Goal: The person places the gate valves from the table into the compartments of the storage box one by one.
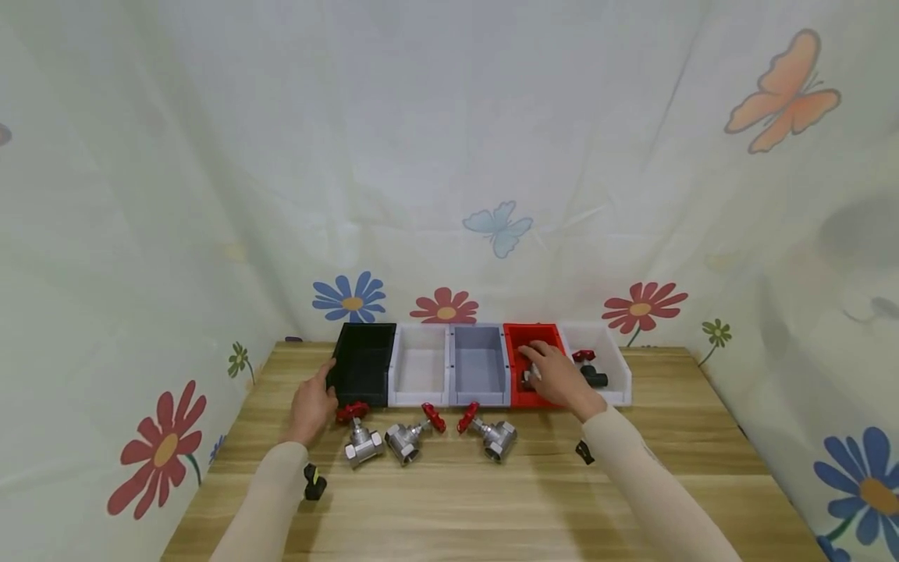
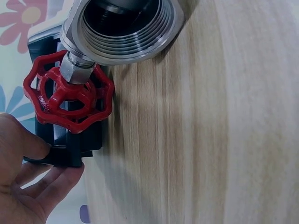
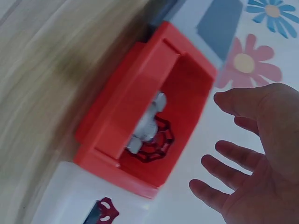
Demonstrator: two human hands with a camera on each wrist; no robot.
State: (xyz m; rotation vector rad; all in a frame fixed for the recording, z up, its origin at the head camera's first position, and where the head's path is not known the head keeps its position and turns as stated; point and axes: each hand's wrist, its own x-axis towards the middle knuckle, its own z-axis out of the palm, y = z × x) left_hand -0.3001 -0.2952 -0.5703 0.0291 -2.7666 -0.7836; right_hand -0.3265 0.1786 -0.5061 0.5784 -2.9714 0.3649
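Note:
My left hand [image 1: 314,406] pinches the left wall of the black bin [image 1: 365,351], thumb on the rim and fingers on the outside in the left wrist view. A metal valve [image 1: 363,445] with a red handwheel [image 2: 70,100] lies just in front of that bin. My right hand [image 1: 559,376] is over the red bin [image 1: 532,334], its fingers spread and holding nothing in the right wrist view. Inside the red bin lies a silver valve [image 3: 148,125] with a red handwheel, partly hidden by the hand in the head view.
Two more silver valves, one left [image 1: 406,442] and one right [image 1: 499,439], lie on the wooden table [image 1: 449,507] before the row. A white bin [image 1: 420,367] and a grey bin [image 1: 479,367] stand mid-row. The right-end white bin [image 1: 621,382] holds a black valve [image 1: 594,376].

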